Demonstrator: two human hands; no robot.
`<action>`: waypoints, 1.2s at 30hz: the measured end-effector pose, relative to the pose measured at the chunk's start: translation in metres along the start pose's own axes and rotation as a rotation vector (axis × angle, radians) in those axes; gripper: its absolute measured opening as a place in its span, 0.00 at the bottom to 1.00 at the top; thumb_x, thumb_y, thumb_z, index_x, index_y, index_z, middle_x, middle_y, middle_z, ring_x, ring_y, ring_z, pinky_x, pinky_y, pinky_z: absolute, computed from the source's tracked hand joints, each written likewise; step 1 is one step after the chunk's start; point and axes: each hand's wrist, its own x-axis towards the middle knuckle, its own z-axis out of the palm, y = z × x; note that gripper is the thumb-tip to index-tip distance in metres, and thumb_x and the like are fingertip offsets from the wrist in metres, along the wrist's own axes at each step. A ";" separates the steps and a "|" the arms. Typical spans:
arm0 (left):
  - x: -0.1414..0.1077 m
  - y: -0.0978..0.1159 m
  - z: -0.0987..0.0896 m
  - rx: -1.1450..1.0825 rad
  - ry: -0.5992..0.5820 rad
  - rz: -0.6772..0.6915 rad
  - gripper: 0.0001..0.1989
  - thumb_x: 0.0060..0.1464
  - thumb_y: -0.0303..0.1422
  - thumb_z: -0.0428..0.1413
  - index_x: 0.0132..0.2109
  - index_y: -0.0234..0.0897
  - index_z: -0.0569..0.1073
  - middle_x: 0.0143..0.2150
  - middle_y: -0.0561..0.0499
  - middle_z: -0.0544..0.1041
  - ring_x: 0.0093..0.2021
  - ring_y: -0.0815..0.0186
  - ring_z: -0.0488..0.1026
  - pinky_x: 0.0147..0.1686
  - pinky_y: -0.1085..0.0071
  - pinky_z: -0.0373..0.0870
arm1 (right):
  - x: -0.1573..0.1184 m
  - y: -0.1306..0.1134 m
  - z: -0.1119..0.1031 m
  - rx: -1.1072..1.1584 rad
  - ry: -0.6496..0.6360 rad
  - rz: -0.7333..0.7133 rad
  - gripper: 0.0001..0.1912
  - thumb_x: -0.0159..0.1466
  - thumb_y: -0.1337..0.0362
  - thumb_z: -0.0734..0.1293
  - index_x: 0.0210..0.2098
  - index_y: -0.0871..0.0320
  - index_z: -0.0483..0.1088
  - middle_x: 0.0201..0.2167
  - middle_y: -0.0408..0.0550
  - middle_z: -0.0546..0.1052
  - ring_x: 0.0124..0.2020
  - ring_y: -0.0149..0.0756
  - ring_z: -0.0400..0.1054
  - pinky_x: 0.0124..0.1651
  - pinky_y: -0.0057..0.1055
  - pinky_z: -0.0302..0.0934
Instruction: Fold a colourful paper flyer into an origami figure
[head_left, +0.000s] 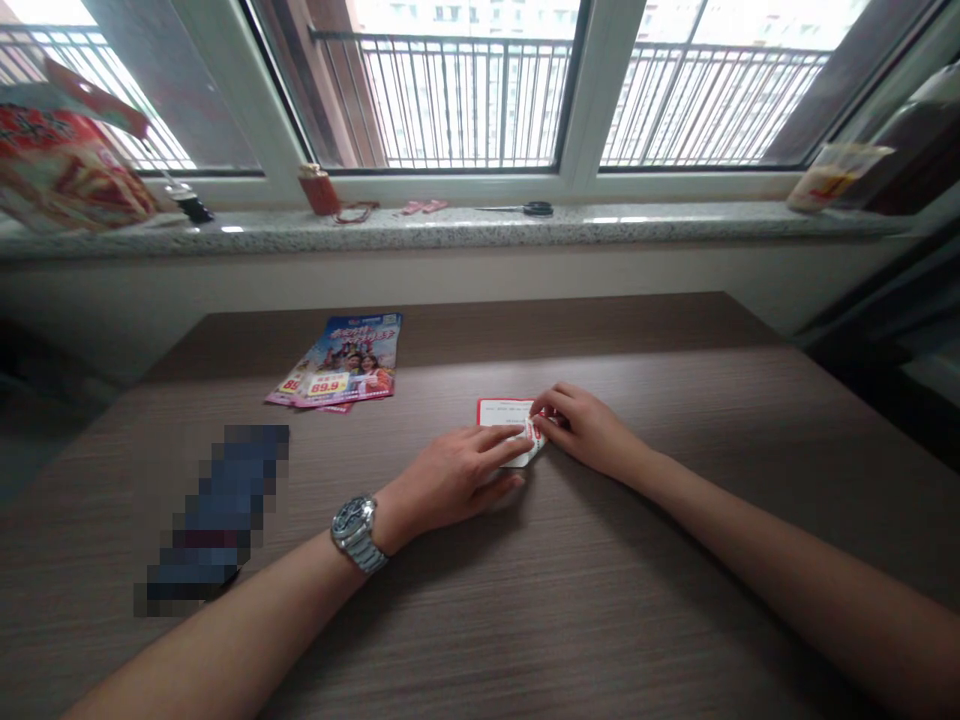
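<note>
A small white paper [501,412] with a red edge and printed lines lies on the brown wood-grain table. Its lower right corner looks folded over, showing red print. My left hand [461,472], a metal watch [358,532] on its wrist, reaches over the paper's lower part with fingers stretched out and touching it. At the right side, my right hand [581,425] has its thumb and fingers closed on the folded part. Fingers partly hide the fold and the lower edge.
Colourful flyers [349,360] lie in a stack at the back left. A pixelated dark blue object [225,510] is beside my left forearm. Along the stone windowsill [600,232] are scissors [536,209], a red container [319,192], a cup [836,178] and a large food bag [67,170].
</note>
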 end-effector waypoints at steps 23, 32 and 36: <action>0.000 0.004 -0.001 0.091 -0.074 0.038 0.22 0.71 0.38 0.49 0.67 0.40 0.66 0.67 0.43 0.69 0.66 0.53 0.66 0.63 0.53 0.69 | -0.032 -0.006 -0.009 -0.234 -0.067 -0.321 0.16 0.73 0.63 0.63 0.59 0.55 0.71 0.59 0.54 0.76 0.59 0.48 0.70 0.60 0.49 0.66; 0.000 0.007 -0.004 0.115 -0.113 0.056 0.23 0.70 0.39 0.49 0.67 0.38 0.66 0.68 0.42 0.67 0.67 0.51 0.64 0.63 0.53 0.69 | -0.036 0.006 -0.004 -0.117 -0.102 -0.317 0.19 0.74 0.63 0.62 0.63 0.51 0.67 0.63 0.50 0.73 0.65 0.43 0.66 0.67 0.50 0.60; 0.000 0.008 -0.004 0.122 -0.126 0.051 0.23 0.70 0.39 0.49 0.68 0.39 0.65 0.68 0.42 0.67 0.67 0.51 0.64 0.63 0.53 0.69 | -0.036 0.007 -0.005 -0.101 -0.103 -0.318 0.20 0.74 0.63 0.62 0.64 0.50 0.67 0.63 0.50 0.73 0.65 0.43 0.66 0.68 0.50 0.60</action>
